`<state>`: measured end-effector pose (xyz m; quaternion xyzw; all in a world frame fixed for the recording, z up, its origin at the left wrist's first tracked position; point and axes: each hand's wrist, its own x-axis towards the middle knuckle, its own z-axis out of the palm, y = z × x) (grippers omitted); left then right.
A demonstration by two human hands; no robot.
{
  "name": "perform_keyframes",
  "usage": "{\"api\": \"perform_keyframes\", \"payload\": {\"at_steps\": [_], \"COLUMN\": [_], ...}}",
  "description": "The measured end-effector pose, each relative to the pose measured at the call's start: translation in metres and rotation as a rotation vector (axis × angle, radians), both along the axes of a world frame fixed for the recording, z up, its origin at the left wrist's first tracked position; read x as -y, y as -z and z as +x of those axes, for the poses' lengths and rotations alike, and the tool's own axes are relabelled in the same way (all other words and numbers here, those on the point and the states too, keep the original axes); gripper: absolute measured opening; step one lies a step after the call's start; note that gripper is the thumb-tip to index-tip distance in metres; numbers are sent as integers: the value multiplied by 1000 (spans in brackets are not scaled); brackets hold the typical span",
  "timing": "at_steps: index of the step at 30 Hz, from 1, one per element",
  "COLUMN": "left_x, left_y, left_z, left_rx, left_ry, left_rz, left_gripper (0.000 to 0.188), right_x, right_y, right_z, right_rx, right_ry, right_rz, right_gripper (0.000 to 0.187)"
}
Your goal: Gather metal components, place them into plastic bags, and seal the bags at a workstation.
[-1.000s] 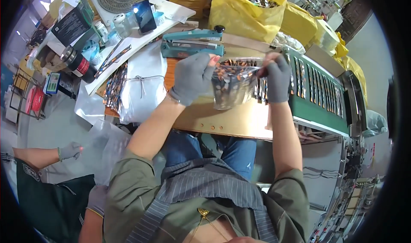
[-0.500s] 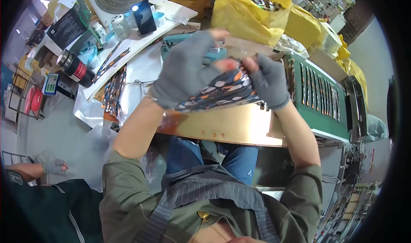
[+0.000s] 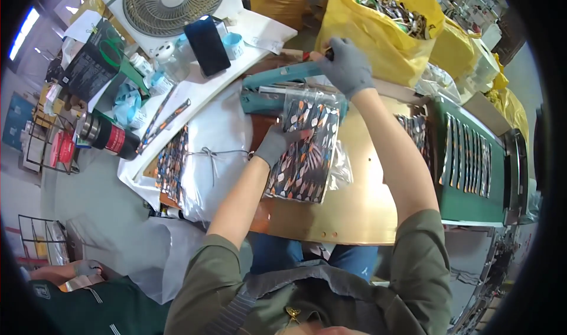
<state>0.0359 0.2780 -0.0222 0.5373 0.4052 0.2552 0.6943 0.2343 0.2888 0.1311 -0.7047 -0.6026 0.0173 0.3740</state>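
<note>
A flat pack of dark strips (image 3: 304,167) with an orange, white and blue leaf pattern lies in a clear plastic bag in front of me. My left hand (image 3: 276,144), in a grey fingerless glove, holds its left edge, thumb on top and the other fingers hidden. The bag's far end lies over the base of a teal hand-lever bag sealer (image 3: 286,73). The lever is raised. My right hand (image 3: 348,67), gloved alike, is closed around the lever's right end.
More patterned strips lie left (image 3: 172,164) and on a green board (image 3: 460,200) at right. A white shelf holds a phone (image 3: 207,46) and fan (image 3: 171,10). A thermos (image 3: 109,135) stands at left, a yellow sack (image 3: 378,34) behind. Another person's gloved hand (image 3: 87,268) shows lower left.
The pack, held up between both hands before, now lies at the sealer. My right hand has let go of it and moved up to the lever. My left hand has moved down along the pack.
</note>
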Motion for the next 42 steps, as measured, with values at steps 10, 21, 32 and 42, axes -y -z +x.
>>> {"api": "perform_keyframes", "payload": {"at_steps": [10, 21, 32, 42], "left_x": [-19, -19, 42, 135], "left_y": [1, 9, -49, -112], "left_z": [-12, -12, -37, -5], "left_rx": [-49, -36, -13, -283], "left_ry": [-80, -88, 16, -261], "left_rz": [-243, -166, 232, 1098], "left_gripper": [42, 50, 37, 54], "right_x": [0, 1, 158, 240], "right_y": [91, 110, 196, 46], "right_z": [30, 31, 25, -24], "right_rx": [304, 226, 279, -1094], "right_ry": [273, 279, 109, -52], "right_rz": [-210, -93, -78, -2], "right_gripper": [19, 24, 54, 11]}}
